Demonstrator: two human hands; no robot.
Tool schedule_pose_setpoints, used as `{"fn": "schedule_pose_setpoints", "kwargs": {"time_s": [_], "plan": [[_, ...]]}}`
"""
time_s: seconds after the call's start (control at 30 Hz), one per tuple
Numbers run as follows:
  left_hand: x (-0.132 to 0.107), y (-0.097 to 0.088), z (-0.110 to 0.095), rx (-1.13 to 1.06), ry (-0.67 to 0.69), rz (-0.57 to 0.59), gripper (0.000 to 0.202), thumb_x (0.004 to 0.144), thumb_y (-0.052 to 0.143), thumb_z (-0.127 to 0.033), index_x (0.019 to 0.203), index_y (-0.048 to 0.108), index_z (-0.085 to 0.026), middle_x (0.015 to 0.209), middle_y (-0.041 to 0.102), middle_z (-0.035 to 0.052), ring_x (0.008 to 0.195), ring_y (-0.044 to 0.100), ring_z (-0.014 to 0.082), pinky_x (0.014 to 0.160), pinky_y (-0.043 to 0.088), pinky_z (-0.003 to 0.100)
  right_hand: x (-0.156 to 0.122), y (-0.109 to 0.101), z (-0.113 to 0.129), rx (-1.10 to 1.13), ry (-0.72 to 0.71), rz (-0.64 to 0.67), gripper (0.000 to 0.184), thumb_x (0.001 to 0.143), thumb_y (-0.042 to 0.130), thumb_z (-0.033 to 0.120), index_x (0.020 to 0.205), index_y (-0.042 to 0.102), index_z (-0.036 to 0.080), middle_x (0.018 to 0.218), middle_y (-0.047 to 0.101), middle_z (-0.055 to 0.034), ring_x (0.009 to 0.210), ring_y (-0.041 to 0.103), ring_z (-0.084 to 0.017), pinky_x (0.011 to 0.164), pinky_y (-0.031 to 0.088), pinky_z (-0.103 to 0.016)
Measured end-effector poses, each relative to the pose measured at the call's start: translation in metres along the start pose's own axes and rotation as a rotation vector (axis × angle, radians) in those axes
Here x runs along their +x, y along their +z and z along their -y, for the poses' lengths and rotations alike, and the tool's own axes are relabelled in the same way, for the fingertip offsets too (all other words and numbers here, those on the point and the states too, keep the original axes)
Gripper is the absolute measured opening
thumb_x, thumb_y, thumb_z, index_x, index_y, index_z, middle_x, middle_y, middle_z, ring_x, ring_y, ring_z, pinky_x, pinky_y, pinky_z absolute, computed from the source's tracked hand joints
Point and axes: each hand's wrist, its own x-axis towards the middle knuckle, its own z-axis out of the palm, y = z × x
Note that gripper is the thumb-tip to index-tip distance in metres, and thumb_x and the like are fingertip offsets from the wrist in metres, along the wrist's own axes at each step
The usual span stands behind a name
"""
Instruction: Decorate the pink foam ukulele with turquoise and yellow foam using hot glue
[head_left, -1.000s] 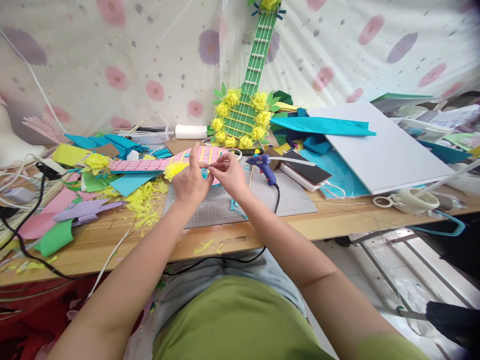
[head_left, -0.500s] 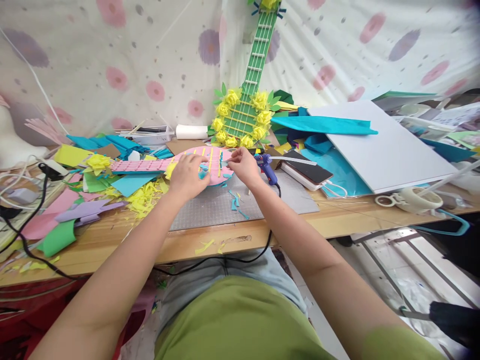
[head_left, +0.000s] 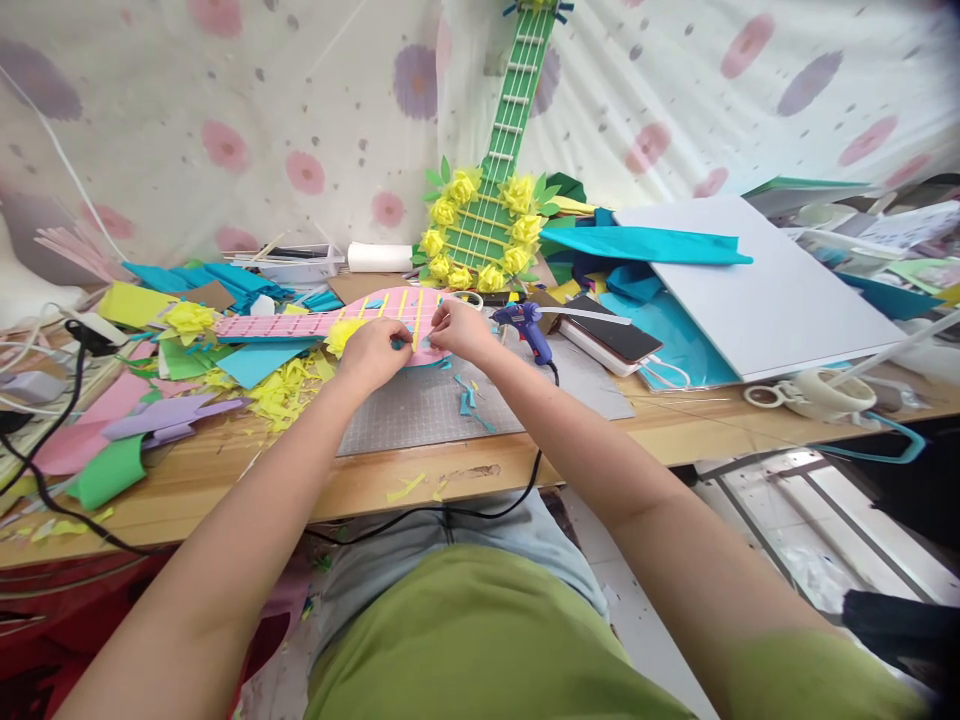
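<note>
So the pink paper guitar (head_left: pixel 315 322) is lying flat on the surface (head_left: pixel 585 445). Its long axis runs pretty much left to right across the view. The neck points off to the person's left, over the pile of yellow shreds (head_left: pixel 289 390) and coloured paper, and the round body sits at the right end, on the far edge of the grey cutting mat (head_left: pixel 450 405).

Both hands are right on that body. The left hand (head_left: pixel 375 350) has its fingers curled down onto the near edge, and the right hand (head_left: pixel 461 335) has its fingertips bunched just beside it, the two almost touching. There's a bit of teal between them, but honestly I can't tell whether either hand is actually pinching it or just pressing down.

A few teal scraps (head_left: pixel 469 400) lie on the mat just in front of the hands. The blue glue gun (head_left: pixel 529 325) is near the right hand, with its cord running off the front edge. Behind all that, the green guitar (head_left: pixel 491 215) with yellow flowers stands upright against the curtain, neck up.
</note>
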Motion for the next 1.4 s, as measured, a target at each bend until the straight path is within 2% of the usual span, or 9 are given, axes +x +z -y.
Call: {"fn": "schedule_pose_setpoints", "kwargs": {"time_s": [0.13, 0.47, 0.73, 0.97, 1.13, 1.4], "plan": [[0.001, -0.001, 0.002, -0.011, -0.010, 0.031, 0.020, 0.069, 0.055, -0.023, 0.082, 0.070, -0.020, 0.092, 0.071, 0.0040, 0.085, 0.065, 0.0211, 0.076, 0.049, 0.030, 0.003, 0.004, 0.007, -0.104, 0.013, 0.041, 0.020, 0.060, 0.057, 0.005, 0.072, 0.049, 0.019, 0.080, 0.064, -0.0023, 0.080, 0.062, -0.018, 0.069, 0.045, -0.028], [0.000, -0.003, 0.002, 0.007, -0.015, 0.047, 0.023, 0.069, 0.054, -0.023, 0.084, 0.070, -0.020, 0.093, 0.071, 0.0044, 0.088, 0.065, 0.0217, 0.077, 0.049, 0.031, 0.002, 0.004, 0.018, -0.164, 0.036, 0.070, 0.021, 0.063, 0.058, 0.007, 0.080, 0.054, 0.017, 0.083, 0.064, -0.0025, 0.080, 0.060, -0.016, 0.069, 0.044, -0.026], [-0.002, -0.004, 0.000, 0.031, -0.036, 0.063, 0.023, 0.069, 0.054, -0.022, 0.086, 0.070, -0.019, 0.093, 0.071, 0.0041, 0.085, 0.064, 0.0206, 0.071, 0.047, 0.029, 0.005, 0.006, 0.022, -0.297, -0.049, 0.053, 0.020, 0.067, 0.056, 0.007, 0.085, 0.058, 0.017, 0.093, 0.067, -0.0065, 0.089, 0.062, -0.021, 0.072, 0.046, -0.029], [-0.002, -0.007, -0.002, 0.048, -0.036, 0.064, 0.023, 0.070, 0.054, -0.022, 0.086, 0.069, -0.020, 0.093, 0.071, 0.0034, 0.085, 0.065, 0.0196, 0.071, 0.047, 0.028, 0.002, 0.006, 0.026, -0.366, -0.105, 0.077, 0.024, 0.071, 0.052, 0.006, 0.092, 0.059, 0.014, 0.096, 0.068, -0.0085, 0.092, 0.062, -0.024, 0.074, 0.046, -0.031], [-0.002, -0.008, -0.003, 0.052, -0.040, 0.078, 0.025, 0.070, 0.053, -0.021, 0.088, 0.069, -0.019, 0.094, 0.071, 0.0044, 0.086, 0.065, 0.0202, 0.071, 0.047, 0.028, 0.001, 0.005, 0.029, -0.364, -0.099, 0.087, 0.025, 0.072, 0.052, 0.007, 0.095, 0.059, 0.014, 0.098, 0.068, -0.0080, 0.092, 0.062, -0.022, 0.073, 0.046, -0.030], [-0.003, -0.010, -0.004, 0.059, -0.039, 0.077, 0.025, 0.069, 0.053, -0.023, 0.086, 0.070, -0.019, 0.094, 0.071, 0.0053, 0.086, 0.064, 0.0212, 0.072, 0.047, 0.029, 0.004, 0.006, 0.029, -0.297, -0.074, 0.111, 0.022, 0.067, 0.058, 0.011, 0.088, 0.058, 0.016, 0.091, 0.067, -0.0058, 0.087, 0.061, -0.020, 0.070, 0.045, -0.028]]}}
